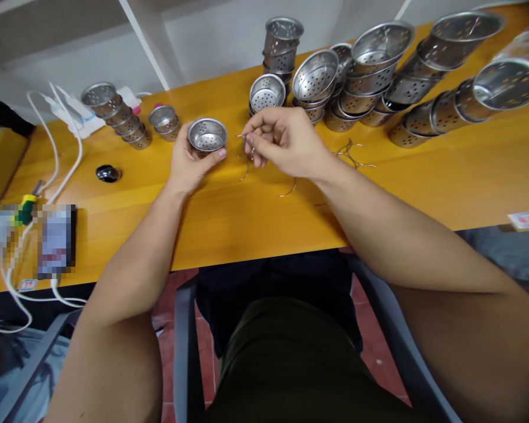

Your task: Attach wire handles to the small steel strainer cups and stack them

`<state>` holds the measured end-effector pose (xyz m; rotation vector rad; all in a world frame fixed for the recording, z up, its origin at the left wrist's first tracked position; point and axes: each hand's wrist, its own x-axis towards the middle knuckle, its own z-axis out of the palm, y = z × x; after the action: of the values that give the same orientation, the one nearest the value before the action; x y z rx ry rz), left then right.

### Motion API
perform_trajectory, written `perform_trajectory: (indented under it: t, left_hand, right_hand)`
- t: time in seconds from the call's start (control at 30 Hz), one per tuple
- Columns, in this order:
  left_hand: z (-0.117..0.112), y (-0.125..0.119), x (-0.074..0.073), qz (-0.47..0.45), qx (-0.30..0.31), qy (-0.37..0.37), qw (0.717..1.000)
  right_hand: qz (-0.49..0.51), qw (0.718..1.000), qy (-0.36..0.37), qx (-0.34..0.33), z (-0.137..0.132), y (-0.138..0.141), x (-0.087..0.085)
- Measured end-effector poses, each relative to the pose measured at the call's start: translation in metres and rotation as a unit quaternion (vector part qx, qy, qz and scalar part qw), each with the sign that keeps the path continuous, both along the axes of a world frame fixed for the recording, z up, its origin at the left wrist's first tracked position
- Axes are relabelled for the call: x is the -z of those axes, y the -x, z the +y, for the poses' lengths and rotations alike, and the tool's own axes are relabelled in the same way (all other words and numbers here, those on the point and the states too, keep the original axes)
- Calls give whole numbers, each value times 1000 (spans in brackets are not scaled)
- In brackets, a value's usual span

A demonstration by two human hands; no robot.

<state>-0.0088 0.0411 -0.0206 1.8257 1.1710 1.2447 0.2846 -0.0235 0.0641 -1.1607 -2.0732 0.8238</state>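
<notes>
Left hand grips cup, mouth up, above worktop. Right hand pinches thin wire just beside cup, not touching it. Loose wires near right forearm; cup stacks behind. Step looks like bringing wire to cup; next move likely needs cup steady, wire end lined up with a hole.

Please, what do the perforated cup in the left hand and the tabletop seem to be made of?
Perforated cup: probably stainless steel, polished; silvery, with bright reflections.
Tabletop: perhaps varnished wood or laminate, glossy; yellow-orange, with faint streaks and soft highlights.
</notes>
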Motion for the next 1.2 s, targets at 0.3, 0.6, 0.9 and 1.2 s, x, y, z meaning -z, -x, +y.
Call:
perform_trajectory:
  t: [0.3,0.6,0.9,1.2]
  left_hand:
    - [-4,-4,-6,8,5,4,1000]
    - [-15,-21,-3,19,20,0,1000]
    - [12,-23,43,-17,189,-144,971]
    - [-8,-26,30,80,188,-170,964]
  right_hand:
    - [-67,993,-45,80,5,-1,-3]
    - [-22,991,-53,121,9,5,9]
    - [113,986,-110,57,32,12,42]
    - [153,980,-97,78,35,24,49]
